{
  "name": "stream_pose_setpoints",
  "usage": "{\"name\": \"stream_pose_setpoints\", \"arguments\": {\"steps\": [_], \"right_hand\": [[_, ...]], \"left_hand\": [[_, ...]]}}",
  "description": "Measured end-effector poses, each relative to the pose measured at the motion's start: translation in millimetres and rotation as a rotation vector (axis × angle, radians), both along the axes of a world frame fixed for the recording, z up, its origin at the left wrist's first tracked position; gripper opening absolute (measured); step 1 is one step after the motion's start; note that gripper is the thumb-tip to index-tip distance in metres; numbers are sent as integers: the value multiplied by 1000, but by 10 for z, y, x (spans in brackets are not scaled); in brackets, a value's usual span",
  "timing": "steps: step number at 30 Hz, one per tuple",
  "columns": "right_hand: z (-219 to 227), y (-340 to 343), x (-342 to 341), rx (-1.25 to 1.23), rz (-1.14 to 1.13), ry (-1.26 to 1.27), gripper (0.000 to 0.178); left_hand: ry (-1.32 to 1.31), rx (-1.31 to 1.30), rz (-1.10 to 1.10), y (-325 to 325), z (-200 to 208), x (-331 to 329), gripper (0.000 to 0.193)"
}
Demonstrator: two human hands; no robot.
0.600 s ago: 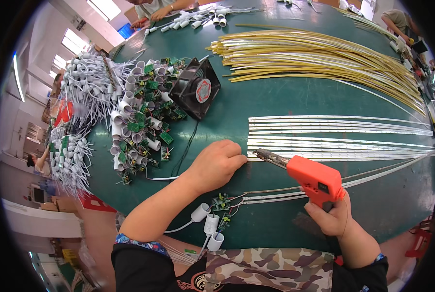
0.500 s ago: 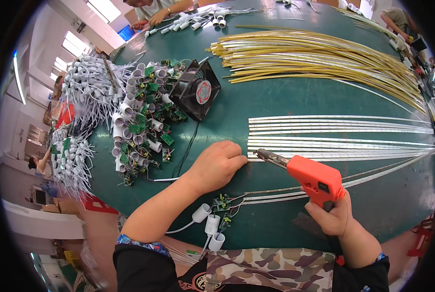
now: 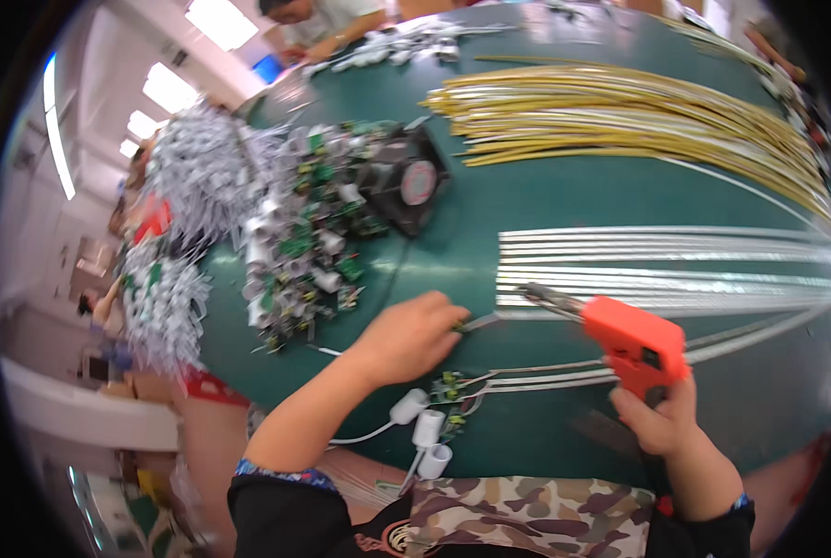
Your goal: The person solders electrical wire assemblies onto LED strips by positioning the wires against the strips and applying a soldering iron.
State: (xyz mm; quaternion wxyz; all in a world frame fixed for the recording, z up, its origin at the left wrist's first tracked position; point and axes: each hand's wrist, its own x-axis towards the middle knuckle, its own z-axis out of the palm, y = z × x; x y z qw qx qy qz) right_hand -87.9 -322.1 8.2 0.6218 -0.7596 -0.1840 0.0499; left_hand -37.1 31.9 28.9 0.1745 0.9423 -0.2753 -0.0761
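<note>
Fingers, left hand [image 3: 413, 337]: curling together, pinching a thin pale piece [image 3: 480, 323] that is reaching toward the nearest strip ends; blur is softening its outline.
Fingers, right hand [image 3: 662, 423]: wrapping around the handle of a red-orange gun-shaped tool [image 3: 634, 339].
Tool body: showing smooth, blocky plastic, with a narrow, dull metal nozzle [image 3: 555, 298] extending from it.
Tool's place: hanging over the near side of the silver strips [image 3: 676, 290]; whether the tip is touching them, I cannot tell.
Tool's direction: pointing left and slightly away from the person, its long axis slanting across the strips.
Silver strips: lying flat, thin and shiny, running left to right in near-parallel rows.
Near edge: white cylinders [image 3: 428, 428] are resting beside small green circuit boards [image 3: 451, 387], whose thin wires are leading to more strips [image 3: 550, 381].
Far side: yellow-and-silver strips [image 3: 620, 112] are lying in a loose bundle.
Fan [image 3: 406, 181]: standing tilted, square and black.
Tabletop [image 3: 527, 195]: spreading smooth and dark green.
</note>
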Motion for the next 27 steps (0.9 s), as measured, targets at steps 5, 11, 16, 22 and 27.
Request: {"name": "stream_pose_setpoints", "arguments": {"steps": [5,11,16,22,27], "right_hand": [[-67,-94,-134,198,-159,124,59],[-85,-28,-102,238,-196,194,57],[-96,-59,-91,206,-172,189,57],[12,3,-104,284,-167,243,55],[-43,-18,-30,205,-128,67,56]], "left_hand": [[342,-131,-265,-138,193,-252,33],[63,-278,-5,292,390,-526,35],[-500,245,315,1081,34,-454,30],[-497,584,357,1155,-137,-323,33],[-533,576,320,1211,-126,-259,32]]}}
